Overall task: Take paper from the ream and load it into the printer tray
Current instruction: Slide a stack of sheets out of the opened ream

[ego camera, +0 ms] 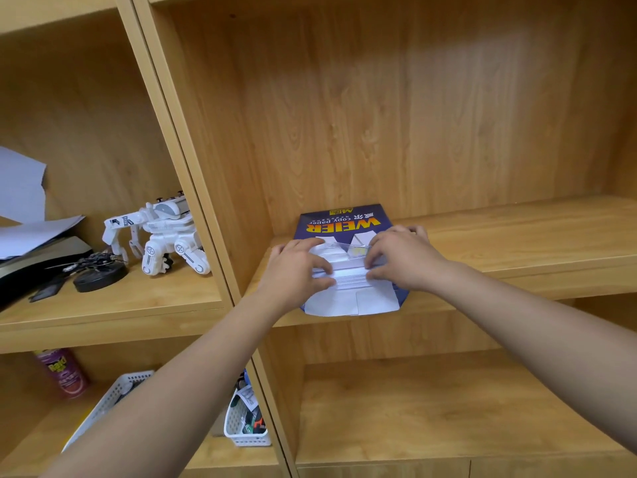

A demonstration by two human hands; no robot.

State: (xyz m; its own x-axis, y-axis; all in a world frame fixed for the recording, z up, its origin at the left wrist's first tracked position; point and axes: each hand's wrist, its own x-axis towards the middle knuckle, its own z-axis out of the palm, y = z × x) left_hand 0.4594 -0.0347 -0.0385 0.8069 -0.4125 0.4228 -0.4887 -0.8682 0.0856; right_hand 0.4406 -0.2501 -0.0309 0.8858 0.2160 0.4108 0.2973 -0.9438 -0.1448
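Note:
A ream of copy paper [339,224] in a dark blue wrapper with yellow lettering lies flat on the middle wooden shelf [517,236]. Its near end is open, with white wrapper flaps [355,301] folded out over the shelf edge and the white sheet edges [350,279] showing. My left hand [296,267] rests on the left side of the open end, fingers curled onto the paper. My right hand [401,257] grips the right side, fingers pressing on the top flap and sheets. No printer is in view.
A white toy robot [162,232], a black round object [100,276] and loose papers [31,232] sit in the left compartment. Below it stand a spray can [63,372] and white baskets [241,426]. A vertical divider [193,188] runs just left of the ream.

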